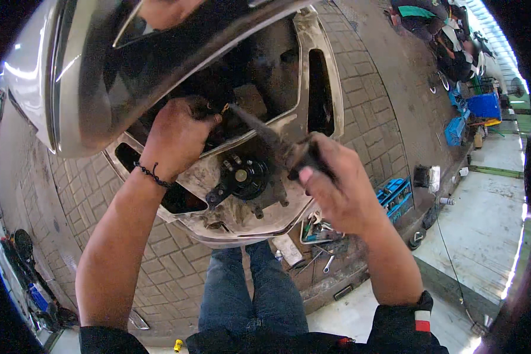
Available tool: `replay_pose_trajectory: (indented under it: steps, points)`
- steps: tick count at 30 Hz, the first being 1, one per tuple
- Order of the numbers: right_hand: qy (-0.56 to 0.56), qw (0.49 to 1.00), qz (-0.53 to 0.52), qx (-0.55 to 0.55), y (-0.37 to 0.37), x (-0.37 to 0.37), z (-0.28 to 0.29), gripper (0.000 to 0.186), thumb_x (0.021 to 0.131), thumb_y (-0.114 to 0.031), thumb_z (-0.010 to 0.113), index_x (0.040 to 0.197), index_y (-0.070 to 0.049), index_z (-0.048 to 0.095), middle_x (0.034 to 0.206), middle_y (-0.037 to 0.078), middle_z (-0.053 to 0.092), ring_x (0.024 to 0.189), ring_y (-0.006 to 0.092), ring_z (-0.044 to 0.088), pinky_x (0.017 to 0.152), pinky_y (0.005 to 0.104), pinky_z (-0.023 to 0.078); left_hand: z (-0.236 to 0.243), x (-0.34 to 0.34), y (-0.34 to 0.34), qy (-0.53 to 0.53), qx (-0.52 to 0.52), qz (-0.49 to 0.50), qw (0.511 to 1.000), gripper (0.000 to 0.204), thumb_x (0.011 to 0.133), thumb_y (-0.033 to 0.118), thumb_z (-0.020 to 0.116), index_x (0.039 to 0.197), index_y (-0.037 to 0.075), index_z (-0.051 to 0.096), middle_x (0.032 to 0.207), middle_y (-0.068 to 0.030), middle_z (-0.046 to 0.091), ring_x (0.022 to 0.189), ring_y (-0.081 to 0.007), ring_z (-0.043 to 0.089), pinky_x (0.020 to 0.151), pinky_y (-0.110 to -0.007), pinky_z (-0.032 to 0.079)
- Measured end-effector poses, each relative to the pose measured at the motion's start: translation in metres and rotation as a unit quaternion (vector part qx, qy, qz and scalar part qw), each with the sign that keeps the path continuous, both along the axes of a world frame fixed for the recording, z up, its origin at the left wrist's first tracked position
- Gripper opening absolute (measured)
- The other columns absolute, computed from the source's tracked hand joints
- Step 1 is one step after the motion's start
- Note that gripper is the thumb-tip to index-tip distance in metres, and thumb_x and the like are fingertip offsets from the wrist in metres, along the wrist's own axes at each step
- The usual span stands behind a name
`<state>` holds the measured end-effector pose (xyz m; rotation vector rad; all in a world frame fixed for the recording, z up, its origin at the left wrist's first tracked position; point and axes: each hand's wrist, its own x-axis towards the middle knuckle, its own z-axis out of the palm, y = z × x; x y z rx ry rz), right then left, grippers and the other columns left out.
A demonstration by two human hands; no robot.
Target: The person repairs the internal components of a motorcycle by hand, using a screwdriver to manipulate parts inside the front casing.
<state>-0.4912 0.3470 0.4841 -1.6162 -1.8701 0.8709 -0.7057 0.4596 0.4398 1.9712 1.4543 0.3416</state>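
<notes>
My left hand (174,138), with a black bead bracelet at the wrist, reaches into the dark opening of a vehicle's front. Its thumb and fingers pinch something by a small brass-coloured piece (225,108); the rest is hidden in shadow. My right hand (342,189) is closed round the black grip of a dark tapering tool (262,128), blurred, whose narrow tip points at the brass-coloured piece. Whether they touch I cannot tell. Below both hands, a round black horn-like part (242,177) is set in the dirty white front frame (304,121).
A glossy white and black body panel (94,76) overhangs the upper left. Lower right, a tray of tools (321,229), a wrench (328,264) and a blue toolbox (395,197) lie on the paving. Blue crates (484,106) and a person (422,17) are at the far right.
</notes>
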Motion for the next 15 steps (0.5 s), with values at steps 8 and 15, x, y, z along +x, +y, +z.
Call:
replay_pose_trajectory:
  steps: [8,15]
  points:
    - [-0.127,0.984,0.047,-0.115,0.045,-0.013,0.033,0.023,0.075,-0.018,0.059,0.077,0.006,0.056,0.076,0.027,0.057,0.077,0.0420,0.056,0.069,0.0451,0.045,-0.023,-0.002,-0.004,-0.001,0.119,0.045,0.992,0.029,0.077,0.025,0.059,0.095,0.002,0.061,0.095,-0.0225,0.060,0.091,-0.0379,0.055,0.079,-0.042,0.044]
    - [-0.295,0.939,0.130,-0.119,0.071,-0.042,0.061,0.018,0.068,-0.010,0.055,0.072,0.007,0.059,0.077,0.025,0.060,0.077,0.0383,0.060,0.071,0.0440,0.050,-0.024,0.002,-0.006,0.084,0.136,0.011,0.987,0.028,0.081,0.018,0.046,0.097,0.000,0.059,0.101,-0.0228,0.058,0.097,-0.0387,0.052,0.088,-0.045,0.038]
